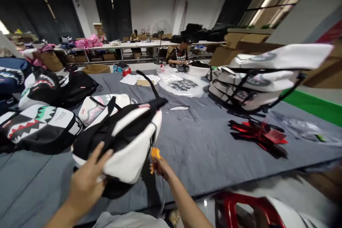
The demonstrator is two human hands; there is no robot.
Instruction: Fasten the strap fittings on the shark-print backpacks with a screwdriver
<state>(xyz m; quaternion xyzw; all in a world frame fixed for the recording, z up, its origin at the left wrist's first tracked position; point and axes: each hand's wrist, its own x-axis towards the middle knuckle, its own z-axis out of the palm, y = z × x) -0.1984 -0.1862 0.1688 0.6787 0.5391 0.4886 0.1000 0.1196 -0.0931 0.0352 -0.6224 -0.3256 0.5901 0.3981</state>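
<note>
A black and white backpack (128, 149) leans tilted on the grey-covered table, its black straps facing up. My left hand (91, 178) rests against its lower left side, with fingers spread over the white and black fabric. Close to the bag's right edge, my right hand (160, 166) is closed round an orange tool (155, 154), from which a thin cord hangs down. The tool's tip and its contact with the bag are hard to make out.
Shark-patterned backpacks (42, 124) lie at the left. A stack of white bags (253, 82) stands right, behind red and black strips (259, 135). Clear plastic (184, 83) and papers lie farther back, where a person (179, 55) sits. A red frame (240, 203) is at lower right.
</note>
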